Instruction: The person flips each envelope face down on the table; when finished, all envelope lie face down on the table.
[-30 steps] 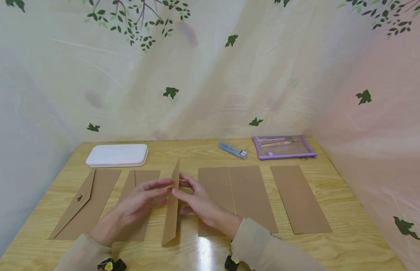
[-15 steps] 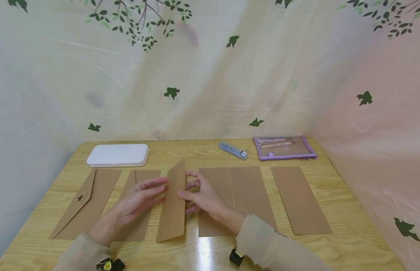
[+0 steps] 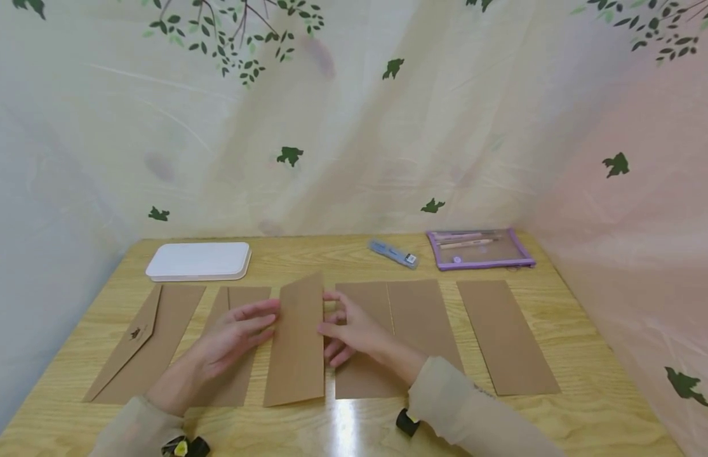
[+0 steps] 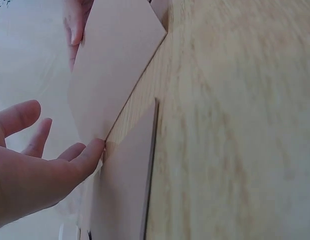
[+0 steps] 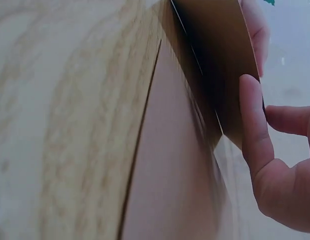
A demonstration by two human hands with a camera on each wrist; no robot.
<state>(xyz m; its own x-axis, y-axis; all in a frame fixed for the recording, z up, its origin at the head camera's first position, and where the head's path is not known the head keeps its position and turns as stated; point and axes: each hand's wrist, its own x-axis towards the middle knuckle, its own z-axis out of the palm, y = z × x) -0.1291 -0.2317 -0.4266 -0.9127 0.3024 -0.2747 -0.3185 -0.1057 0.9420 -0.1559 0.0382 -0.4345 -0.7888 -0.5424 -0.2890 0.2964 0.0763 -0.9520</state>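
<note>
A folded brown kraft card (image 3: 299, 343) stands partly raised between my hands in the head view. My right hand (image 3: 359, 333) pinches its right edge, thumb in front and fingers behind; in the right wrist view, thumb and finger meet at the lifted panel (image 5: 220, 45), whose inner side is dark. My left hand (image 3: 230, 343) is at the card's left edge with fingers extended, fingertips right at the fold. Below that hand lies a brown envelope (image 3: 225, 393), partly covered by it. An opened brown card (image 3: 419, 330) with a centre crease lies under my right hand.
At the far left lies an envelope (image 3: 171, 343) with a pointed flap and small dark print. A plain brown card (image 3: 508, 336) lies at right. Along the back are a white case (image 3: 197, 261), a blue slim packet (image 3: 392, 252) and a purple-edged clear pouch (image 3: 482, 262) holding pens.
The card's right edge has swung rightward, so its front face shows wider. My right hand has moved right with it, while my left hand has shifted slightly left.
</note>
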